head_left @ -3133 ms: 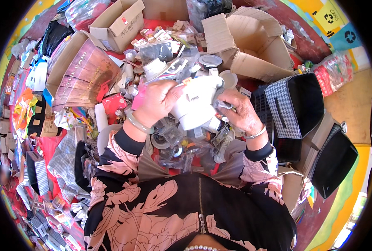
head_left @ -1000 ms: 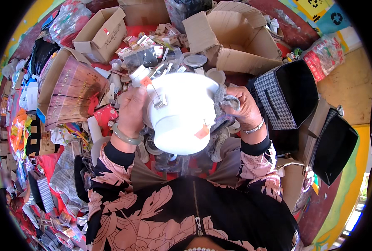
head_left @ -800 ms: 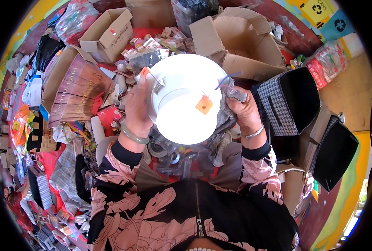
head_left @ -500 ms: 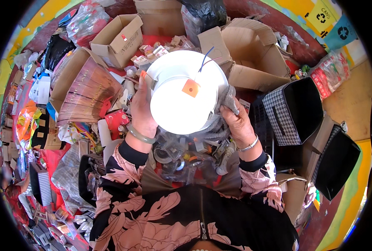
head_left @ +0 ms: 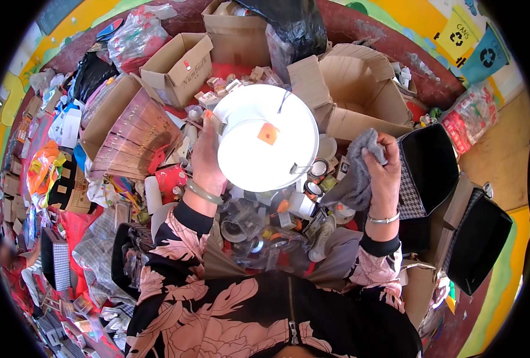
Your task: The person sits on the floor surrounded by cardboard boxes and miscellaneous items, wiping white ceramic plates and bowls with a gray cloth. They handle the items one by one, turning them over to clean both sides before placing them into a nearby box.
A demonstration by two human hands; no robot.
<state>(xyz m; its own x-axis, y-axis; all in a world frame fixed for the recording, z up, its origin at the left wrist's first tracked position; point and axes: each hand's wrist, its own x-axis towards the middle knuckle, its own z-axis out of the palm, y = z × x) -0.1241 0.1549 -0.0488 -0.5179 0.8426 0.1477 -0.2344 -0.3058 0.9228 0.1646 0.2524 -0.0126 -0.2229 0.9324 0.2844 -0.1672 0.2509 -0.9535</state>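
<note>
A white round downlight (head_left: 247, 152) with metal spring clips, a thin wire and a small orange label is held up in front of me. My left hand (head_left: 208, 156) grips its left rim, the thumb by one clip. To the right, apart from the light, my right hand (head_left: 386, 164) pinches a grey cloth (head_left: 362, 164) that hangs down from the fingers. Below the light, over my lap, lies a heap of clear plastic pieces and small round parts (head_left: 259, 230).
Open cardboard boxes (head_left: 178, 65) stand at the far side, one large box (head_left: 360, 89) at far right. Black-lined checked bins (head_left: 429, 161) are on the right. A fanned pinkish carton (head_left: 137, 134) and mixed scrap fill the left. A black plastic bag (head_left: 298, 24) sits at the back.
My right hand has moved away from the downlight to the right, taking the grey cloth with it. My left hand still holds the downlight, which has turned slightly.
</note>
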